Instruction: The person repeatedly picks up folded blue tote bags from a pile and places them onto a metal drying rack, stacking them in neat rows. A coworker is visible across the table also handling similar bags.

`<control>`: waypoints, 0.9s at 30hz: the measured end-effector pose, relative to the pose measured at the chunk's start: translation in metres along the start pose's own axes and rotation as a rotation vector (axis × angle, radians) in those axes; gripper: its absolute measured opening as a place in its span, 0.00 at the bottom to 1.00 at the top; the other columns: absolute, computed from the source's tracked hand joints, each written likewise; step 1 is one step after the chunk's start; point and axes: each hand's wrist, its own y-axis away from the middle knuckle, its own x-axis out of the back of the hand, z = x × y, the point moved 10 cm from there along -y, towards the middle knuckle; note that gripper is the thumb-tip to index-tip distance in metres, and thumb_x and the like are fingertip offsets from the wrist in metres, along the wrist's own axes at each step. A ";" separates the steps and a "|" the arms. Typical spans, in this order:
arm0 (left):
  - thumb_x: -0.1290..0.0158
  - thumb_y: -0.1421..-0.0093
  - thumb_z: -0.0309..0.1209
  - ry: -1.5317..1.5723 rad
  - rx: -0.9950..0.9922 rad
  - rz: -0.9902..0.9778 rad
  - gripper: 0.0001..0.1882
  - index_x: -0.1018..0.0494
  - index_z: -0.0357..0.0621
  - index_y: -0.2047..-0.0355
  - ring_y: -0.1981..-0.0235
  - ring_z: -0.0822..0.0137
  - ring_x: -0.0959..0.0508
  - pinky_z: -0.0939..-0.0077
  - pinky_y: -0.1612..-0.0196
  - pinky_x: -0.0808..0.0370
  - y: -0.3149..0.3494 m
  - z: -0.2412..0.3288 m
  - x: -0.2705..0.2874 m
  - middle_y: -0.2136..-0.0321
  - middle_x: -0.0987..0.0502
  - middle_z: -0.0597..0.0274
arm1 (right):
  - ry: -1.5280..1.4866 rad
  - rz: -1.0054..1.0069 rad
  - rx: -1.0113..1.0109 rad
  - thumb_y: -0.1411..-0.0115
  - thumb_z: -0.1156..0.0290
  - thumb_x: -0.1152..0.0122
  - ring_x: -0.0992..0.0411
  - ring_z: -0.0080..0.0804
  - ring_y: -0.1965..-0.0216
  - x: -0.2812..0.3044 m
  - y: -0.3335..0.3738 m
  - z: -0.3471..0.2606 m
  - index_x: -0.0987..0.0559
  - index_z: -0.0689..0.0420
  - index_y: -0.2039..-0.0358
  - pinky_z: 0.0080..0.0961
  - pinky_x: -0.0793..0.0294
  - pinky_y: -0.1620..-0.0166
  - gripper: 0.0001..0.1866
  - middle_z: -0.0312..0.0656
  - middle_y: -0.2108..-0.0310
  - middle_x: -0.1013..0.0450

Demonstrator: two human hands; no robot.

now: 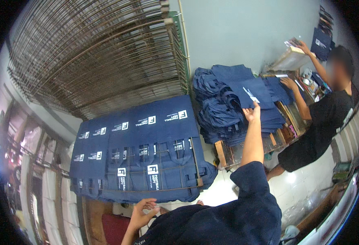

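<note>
My right arm reaches out over a worktable, and my right hand (pixel 251 112) pinches the near edge of a navy fabric bag (pixel 238 87) with a white print. Beneath that bag lies a thick pile of navy bags (pixel 224 116), their handles bunched at the left. Held low near my body, my left hand (pixel 144 213) has its fingers apart and holds nothing. It is nearest to the front edge of a wire rack layer (pixel 167 190), on which navy bags with white prints (pixel 134 126) lie spread in overlapping rows.
Many wire rack shelves (pixel 102 53) stand tilted up above the spread bags. On the right a co-worker (pixel 324 118) in black stands at the worktable (pixel 245 153), one hand on navy fabric, the other raised at a pale frame (pixel 289 59). A dark red seat (pixel 115 228) is at the lower left.
</note>
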 end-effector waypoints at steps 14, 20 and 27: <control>0.40 0.50 0.35 0.008 -0.084 0.037 0.19 0.28 0.41 0.59 0.73 0.69 0.27 0.77 0.68 0.30 0.009 -0.016 0.020 0.72 0.26 0.61 | 0.326 -0.078 0.385 0.53 0.68 0.51 0.34 0.38 0.53 -0.067 0.011 -0.125 0.32 0.62 0.53 0.42 0.34 0.53 0.25 0.45 0.56 0.32; 0.40 0.50 0.36 0.079 -0.172 0.008 0.20 0.29 0.41 0.59 0.72 0.68 0.26 0.75 0.67 0.29 0.002 -0.025 0.043 0.71 0.26 0.59 | 0.825 -0.243 0.596 0.53 0.67 0.50 0.33 0.35 0.54 -0.220 0.171 -0.109 0.32 0.62 0.52 0.37 0.33 0.56 0.26 0.42 0.57 0.31; 0.40 0.50 0.39 0.139 -0.259 -0.012 0.21 0.29 0.44 0.58 0.74 0.69 0.26 0.76 0.69 0.28 0.000 -0.061 0.094 0.72 0.25 0.59 | 1.545 -0.843 0.461 0.52 0.63 0.53 0.43 0.34 0.42 -0.281 0.234 0.102 0.30 0.56 0.48 0.28 0.46 0.43 0.28 0.41 0.43 0.39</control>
